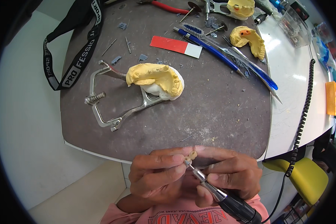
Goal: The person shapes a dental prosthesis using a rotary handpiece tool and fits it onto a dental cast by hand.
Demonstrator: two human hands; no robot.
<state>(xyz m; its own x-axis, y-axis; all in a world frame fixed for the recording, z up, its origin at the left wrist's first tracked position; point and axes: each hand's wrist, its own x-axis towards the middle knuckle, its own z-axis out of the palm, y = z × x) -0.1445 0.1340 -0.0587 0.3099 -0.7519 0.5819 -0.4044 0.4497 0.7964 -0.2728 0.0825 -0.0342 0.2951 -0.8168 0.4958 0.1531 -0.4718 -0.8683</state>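
Observation:
Close to the table's front edge, my left hand pinches a small cream-coloured dental bridge between thumb and fingertips. My right hand is closed round a dental handpiece with a metal nose and black body. Its thin bur tip meets the bridge, or comes very near it; I cannot tell which. The fingertips of both hands come together around the piece. Beyond them a yellow plaster dental model on a white base sits on a metal articulator.
Blue pen, red-and-white strip, a second yellow model and a brush lie farther back. Red-handled pliers are at the far edge. A black strap hangs at left, a coiled cord at right.

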